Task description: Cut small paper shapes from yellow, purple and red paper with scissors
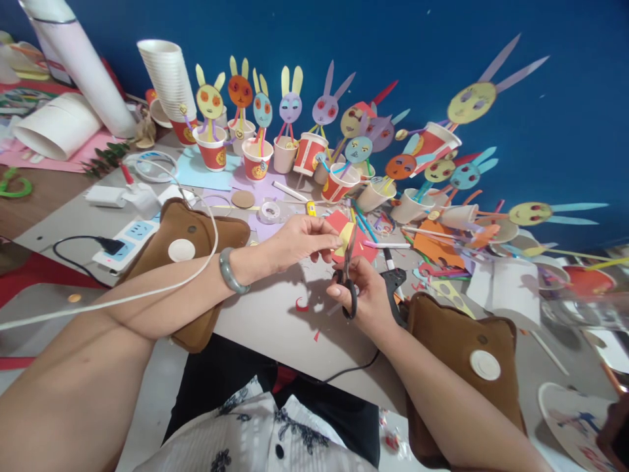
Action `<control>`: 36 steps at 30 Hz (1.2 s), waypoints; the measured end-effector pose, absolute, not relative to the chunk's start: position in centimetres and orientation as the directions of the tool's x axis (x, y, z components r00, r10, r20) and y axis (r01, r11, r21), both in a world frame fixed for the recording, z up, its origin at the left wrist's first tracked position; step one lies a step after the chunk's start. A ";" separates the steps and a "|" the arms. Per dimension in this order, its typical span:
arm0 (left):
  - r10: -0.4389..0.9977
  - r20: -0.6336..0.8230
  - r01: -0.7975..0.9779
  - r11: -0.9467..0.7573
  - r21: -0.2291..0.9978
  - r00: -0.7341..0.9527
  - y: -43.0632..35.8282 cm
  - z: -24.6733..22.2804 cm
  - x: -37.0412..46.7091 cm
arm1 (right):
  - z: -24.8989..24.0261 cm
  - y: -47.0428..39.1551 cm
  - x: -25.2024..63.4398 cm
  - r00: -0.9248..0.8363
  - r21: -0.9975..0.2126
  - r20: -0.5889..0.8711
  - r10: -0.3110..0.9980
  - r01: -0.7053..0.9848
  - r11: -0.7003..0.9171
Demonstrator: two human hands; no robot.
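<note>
The right hand (366, 293) curls around black-handled metal scissors (346, 270), blades pointing far; at their left we see a small yellow paper piece (346, 234), pinched by the left hand (295, 244).

Dk blue wall (432, 39) stood behind a lt-grey table (260, 314); brown wood surface (54, 196) showed at far L. Light was bright, w/ soft shadows on the table.
</note>
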State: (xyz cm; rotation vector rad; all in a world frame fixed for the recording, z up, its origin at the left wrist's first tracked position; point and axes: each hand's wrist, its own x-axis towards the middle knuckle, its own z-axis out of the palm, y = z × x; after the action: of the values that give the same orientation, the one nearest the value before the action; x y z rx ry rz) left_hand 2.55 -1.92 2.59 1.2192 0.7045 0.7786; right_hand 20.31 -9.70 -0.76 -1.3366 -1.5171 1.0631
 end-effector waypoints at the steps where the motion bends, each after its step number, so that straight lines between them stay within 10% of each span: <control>1: 0.827 -0.058 -0.141 0.164 0.976 0.559 -1.9 2.6 2.6 | -0.7 -9.7 20.3 -0.088 -0.954 0.052 0.995 0.290 0.075; 36: 0.822 -0.111 -0.177 0.249 0.952 0.558 -2.0 2.4 2.8 | -1.5 -9.9 20.5 -0.055 -0.954 0.045 0.997 0.292 0.060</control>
State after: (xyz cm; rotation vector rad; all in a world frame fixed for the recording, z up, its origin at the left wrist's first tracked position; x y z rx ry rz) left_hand 2.80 -1.96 2.35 1.1179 0.7032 0.7628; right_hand 20.51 -9.91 -1.55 -1.3607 -1.4874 1.0484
